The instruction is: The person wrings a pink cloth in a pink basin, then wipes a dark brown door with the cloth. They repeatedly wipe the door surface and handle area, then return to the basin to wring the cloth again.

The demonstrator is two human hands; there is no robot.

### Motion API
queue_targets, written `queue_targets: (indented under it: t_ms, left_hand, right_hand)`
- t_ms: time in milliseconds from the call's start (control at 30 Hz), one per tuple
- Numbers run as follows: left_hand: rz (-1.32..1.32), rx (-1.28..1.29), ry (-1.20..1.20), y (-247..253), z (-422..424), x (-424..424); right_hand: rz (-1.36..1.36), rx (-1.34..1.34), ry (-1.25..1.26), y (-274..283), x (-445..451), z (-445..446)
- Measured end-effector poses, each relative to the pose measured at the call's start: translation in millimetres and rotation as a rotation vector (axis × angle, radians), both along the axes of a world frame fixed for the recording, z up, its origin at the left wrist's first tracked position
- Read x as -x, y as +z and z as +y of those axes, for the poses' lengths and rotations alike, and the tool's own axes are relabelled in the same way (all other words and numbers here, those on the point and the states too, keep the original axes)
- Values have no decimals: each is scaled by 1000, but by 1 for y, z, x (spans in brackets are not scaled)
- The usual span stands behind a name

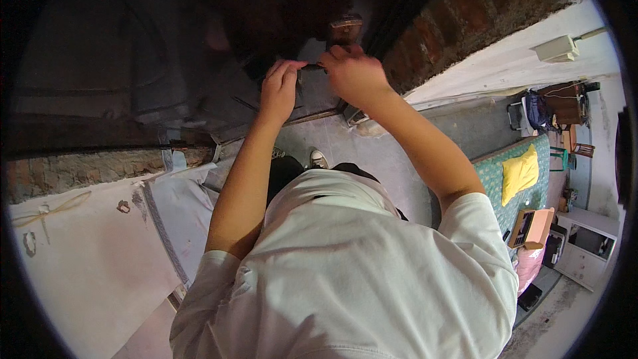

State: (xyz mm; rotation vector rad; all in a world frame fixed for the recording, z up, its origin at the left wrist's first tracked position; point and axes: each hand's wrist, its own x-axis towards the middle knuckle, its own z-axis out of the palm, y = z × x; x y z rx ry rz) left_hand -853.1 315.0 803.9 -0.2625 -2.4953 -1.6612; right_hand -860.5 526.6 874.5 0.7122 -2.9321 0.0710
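Both arms reach up toward a dark area at the top of the head view. My left hand (pixel 282 89) has its thumb and fingers at one end of a short, dark, narrow object (pixel 313 67). At the other end of that object is my right hand (pixel 355 76), its fingers curled and slightly blurred. What the dark object is cannot be told. Just beyond my right hand stands a brownish, shiny object (pixel 345 30), mostly in shadow. The fingertips of my right hand are partly hidden.
Rough exposed brick edges (pixel 448 15) flank the dark area, with a white wall at right bearing a pale box (pixel 557 50). A bed with a green patterned cover (pixel 486 179) and yellow pillow (pixel 519 174) lies right. A shoe (pixel 318 159) rests on the grey floor (pixel 344 144).
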Motion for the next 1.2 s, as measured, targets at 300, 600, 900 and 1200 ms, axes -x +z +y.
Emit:
queue_targets:
  t_ms: [300, 600, 900, 1200]
  left_hand:
    - [-18, -64, -9, 1, 6, -1]
    - [-6, -17, -21, 9, 0, -3]
    - [-66, -119, -9, 3, 2, 1]
    - [-336, -382, 48, -12, -19, -28]
  right_hand:
    - [-473, 1523, -429, -126, -16, 44]
    - [-1156, 2511, -182, -110, -6, -1]
    - [-1234, 2556, -61, -121, -9, -24]
    - [-1304, 2626, -10, -119, -6, -21]
